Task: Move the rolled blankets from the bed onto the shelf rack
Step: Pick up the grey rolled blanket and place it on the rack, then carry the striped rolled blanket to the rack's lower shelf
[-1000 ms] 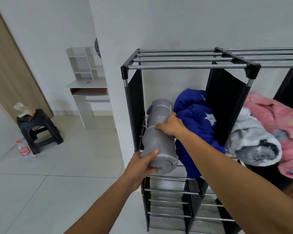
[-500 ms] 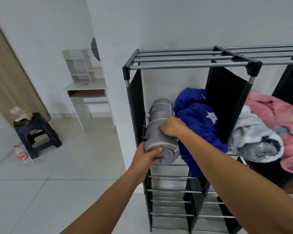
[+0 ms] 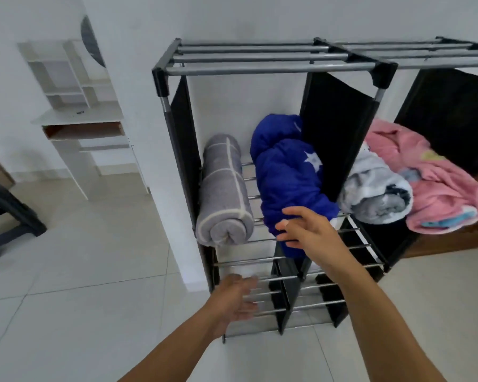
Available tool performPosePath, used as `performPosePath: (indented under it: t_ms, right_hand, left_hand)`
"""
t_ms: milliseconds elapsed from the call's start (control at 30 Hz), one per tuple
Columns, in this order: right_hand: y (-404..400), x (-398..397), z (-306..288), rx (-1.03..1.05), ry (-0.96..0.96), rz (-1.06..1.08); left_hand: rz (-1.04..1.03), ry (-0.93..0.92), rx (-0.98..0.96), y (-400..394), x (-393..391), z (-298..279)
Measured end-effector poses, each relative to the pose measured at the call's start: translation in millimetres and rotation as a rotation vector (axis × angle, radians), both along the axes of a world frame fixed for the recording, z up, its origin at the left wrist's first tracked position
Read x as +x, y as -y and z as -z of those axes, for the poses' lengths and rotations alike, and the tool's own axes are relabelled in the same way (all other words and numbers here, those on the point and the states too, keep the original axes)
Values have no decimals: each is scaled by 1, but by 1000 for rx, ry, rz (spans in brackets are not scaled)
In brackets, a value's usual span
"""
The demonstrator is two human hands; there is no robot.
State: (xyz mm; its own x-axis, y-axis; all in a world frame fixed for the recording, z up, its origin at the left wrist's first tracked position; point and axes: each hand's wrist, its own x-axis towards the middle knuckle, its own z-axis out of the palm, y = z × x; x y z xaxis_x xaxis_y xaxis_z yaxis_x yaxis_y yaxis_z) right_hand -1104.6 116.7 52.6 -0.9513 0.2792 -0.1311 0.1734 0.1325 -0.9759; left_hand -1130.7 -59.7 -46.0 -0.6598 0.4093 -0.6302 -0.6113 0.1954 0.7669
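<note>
The grey rolled blanket [image 3: 224, 193] lies on the metal bars of the shelf rack [image 3: 271, 68], in the left part, snug against the black side wall. No grip is on it. Both hands are off it and hold nothing.

The left hand [image 3: 233, 301] is low, below the grey roll and well apart from it, in front of the lower bars, with its fingers loose. The right hand [image 3: 308, 231] is to the right of the roll, near it but not touching it. Its fingers are spread out in front of the blue star blanket [image 3: 289, 177], which sits just beside the grey one.

Past the black divider lie a white and grey rolled blanket [image 3: 375, 197] and a pink blanket [image 3: 436, 183], touching each other.

A white desk [image 3: 80, 117] stands by the wall on the left.
</note>
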Motion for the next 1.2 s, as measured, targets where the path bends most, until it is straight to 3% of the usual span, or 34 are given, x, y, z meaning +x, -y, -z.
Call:
performPosePath:
  t_ms: [100,233,400,633,833,1100,1200]
  right_hand:
    - [-26,61,34,-97,16,237]
    - [-76,176,76,-9,138,652]
    - [-84,363,109,-80,262,1120]
    - [39,605,136,-300,303,1566]
    - [179,774,143,-525,270,1869]
    - [265,902,147,-676,99,2289]
    - [270,931,156,-714,67,2409]
  left_hand:
    - [222,84,-33,-33,19,18]
    - [471,1,-45,-101,60,24]
    - [891,-127,9,-186,165,1]
    - [1471,-336,41,-218,400,-14]
    - [1925,-258,67,-171,613,-5]
    - [2357,-278,56,-125,826,4]
    - [2443,-186,-18,-120,889,23]
